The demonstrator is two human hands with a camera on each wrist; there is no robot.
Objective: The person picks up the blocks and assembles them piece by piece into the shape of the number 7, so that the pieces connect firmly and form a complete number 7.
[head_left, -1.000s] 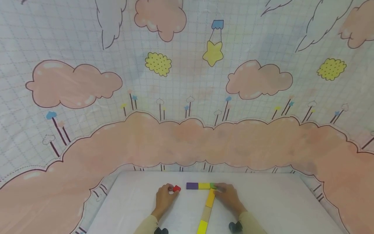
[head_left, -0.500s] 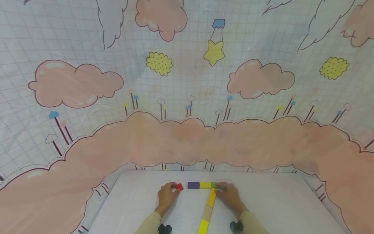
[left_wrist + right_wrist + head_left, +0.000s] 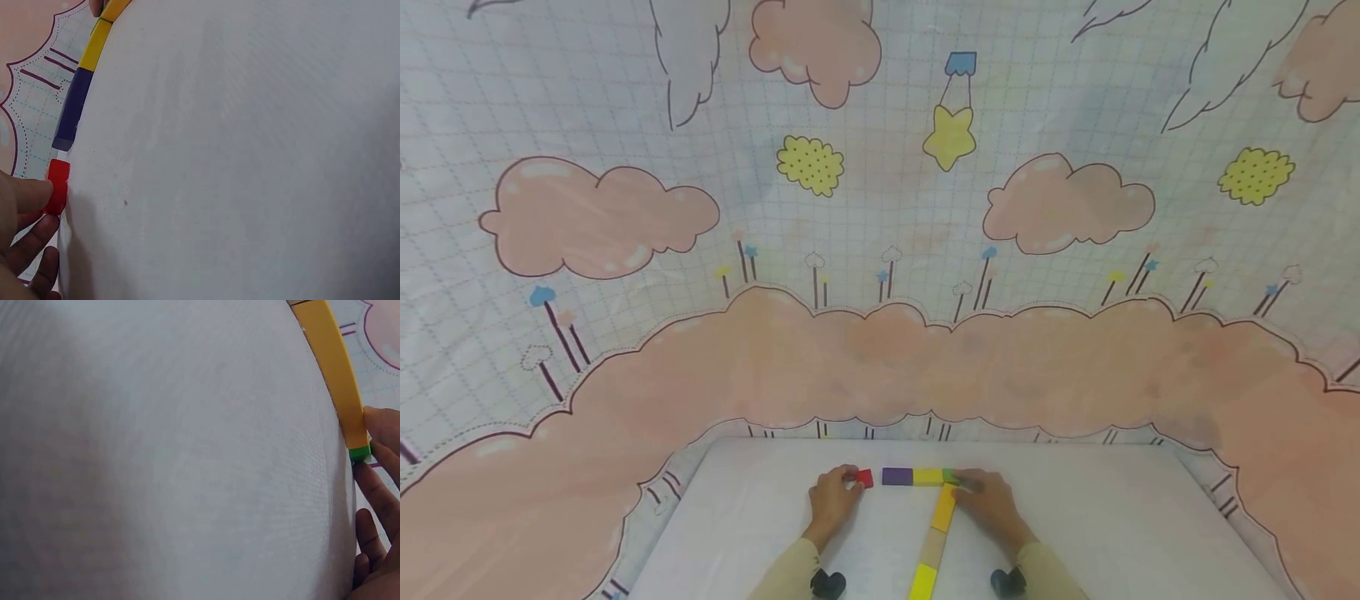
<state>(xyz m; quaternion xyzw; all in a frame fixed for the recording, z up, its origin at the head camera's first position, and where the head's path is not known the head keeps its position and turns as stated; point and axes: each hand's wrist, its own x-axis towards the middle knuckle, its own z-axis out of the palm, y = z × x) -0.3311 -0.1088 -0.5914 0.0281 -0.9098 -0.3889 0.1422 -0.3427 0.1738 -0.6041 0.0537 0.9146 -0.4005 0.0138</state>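
Observation:
In the head view my left hand [image 3: 835, 504] pinches a small red block [image 3: 866, 478] between thumb and fingers, just left of the purple block [image 3: 897, 477]. A narrow gap between red and purple shows in the left wrist view. Beyond the purple block lie a yellow block [image 3: 927, 477] and a green block [image 3: 951, 475], end to end in a row. My right hand [image 3: 992, 500] holds the green block's right end, partly covering it. Its thumb [image 3: 381, 422] lies against the orange-yellow block [image 3: 334, 375], which slants down from the green one.
Below the orange-yellow block, a tan block [image 3: 933, 547] and a bright yellow block [image 3: 922, 582] continue the slanting line towards me. All lie on a white tabletop [image 3: 1112, 517]. A cloth printed with clouds [image 3: 1067, 204] hangs behind the table's far edge.
My left hand has moved slightly right with the red block, bringing it closer to the purple one and turning it straighter to the row. My right hand stays at the green block.

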